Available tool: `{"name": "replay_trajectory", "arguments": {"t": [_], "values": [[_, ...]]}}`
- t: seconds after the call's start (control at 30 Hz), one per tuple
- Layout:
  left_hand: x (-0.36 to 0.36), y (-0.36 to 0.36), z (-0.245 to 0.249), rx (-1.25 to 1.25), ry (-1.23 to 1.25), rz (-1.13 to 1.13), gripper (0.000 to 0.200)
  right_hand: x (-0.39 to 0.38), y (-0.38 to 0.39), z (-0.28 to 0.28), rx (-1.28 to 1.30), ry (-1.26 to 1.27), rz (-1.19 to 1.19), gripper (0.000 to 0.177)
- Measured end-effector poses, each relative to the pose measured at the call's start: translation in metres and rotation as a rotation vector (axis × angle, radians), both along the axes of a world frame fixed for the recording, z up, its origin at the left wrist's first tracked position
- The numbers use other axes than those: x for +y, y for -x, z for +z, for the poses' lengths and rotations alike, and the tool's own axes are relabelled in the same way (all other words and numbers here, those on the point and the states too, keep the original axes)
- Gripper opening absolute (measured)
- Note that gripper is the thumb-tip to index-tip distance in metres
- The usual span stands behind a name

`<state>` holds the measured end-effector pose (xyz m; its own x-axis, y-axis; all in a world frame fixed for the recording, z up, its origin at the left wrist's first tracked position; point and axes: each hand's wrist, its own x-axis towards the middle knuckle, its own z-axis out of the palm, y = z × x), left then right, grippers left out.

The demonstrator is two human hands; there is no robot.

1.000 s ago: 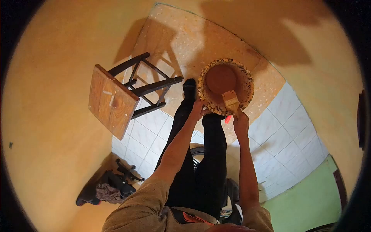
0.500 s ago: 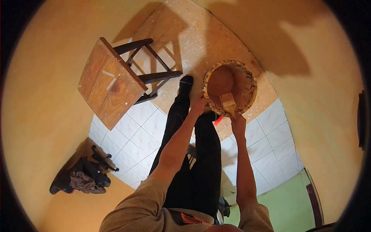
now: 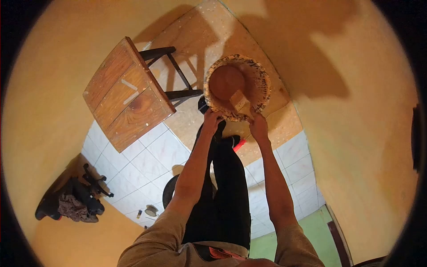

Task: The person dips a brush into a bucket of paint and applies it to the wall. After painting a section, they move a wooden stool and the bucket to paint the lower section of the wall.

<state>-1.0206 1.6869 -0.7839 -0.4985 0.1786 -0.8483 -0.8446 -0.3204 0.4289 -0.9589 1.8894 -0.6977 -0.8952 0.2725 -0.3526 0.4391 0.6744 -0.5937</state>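
A round bucket (image 3: 262, 82) with a paint-crusted, dark-speckled rim is out in front of me, with brownish-orange paint (image 3: 227, 83) at its bottom. My left hand (image 3: 212, 119) has its fingers closed on the near left part of the rim. In my right hand (image 3: 258, 124) is the handle of a wide, flat paintbrush (image 3: 240, 101), right at the near right of the rim. The brush's paint-coated bristles point into the bucket, above the paint. The lower part of its handle is hidden by my fingers.
Left of the bucket stands a wooden stool (image 3: 129, 95) with dark legs. Paint-spotted brown sheeting (image 3: 280, 129) covers part of the white tile floor (image 3: 147, 142). Dark items with a brown cloth (image 3: 73, 208) lie lower left. A red object (image 3: 240, 144) is near my feet. Yellowish-orange walls surround this corner.
Both hands and the bucket have shifted left and farther out in view, closer to the stool. The brush has tilted leftward. Small items on the tiles at lower left now show.
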Motion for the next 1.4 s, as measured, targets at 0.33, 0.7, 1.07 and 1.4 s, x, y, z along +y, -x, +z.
{"name": "replay_trajectory", "arguments": {"t": [0.33,0.7,1.07,1.4], "values": [[-0.011,0.058,-0.003,-0.09,-0.014,0.194,0.032,-0.008,0.099,-0.019,-0.094,-0.039,0.046,0.051],[-0.008,0.03,-0.017,-0.203,0.025,0.332,0.034,0.018,0.149,-0.052,-0.151,0.272,-0.096,0.046],[0.025,-0.008,-0.089,-0.154,0.014,0.903,0.049,0.044,0.176,-0.015,-0.182,0.142,0.317,0.042],[0.106,0.03,0.027,-0.287,0.301,1.105,0.078,0.084,0.302,-0.006,0.079,0.179,0.359,0.044]]}}
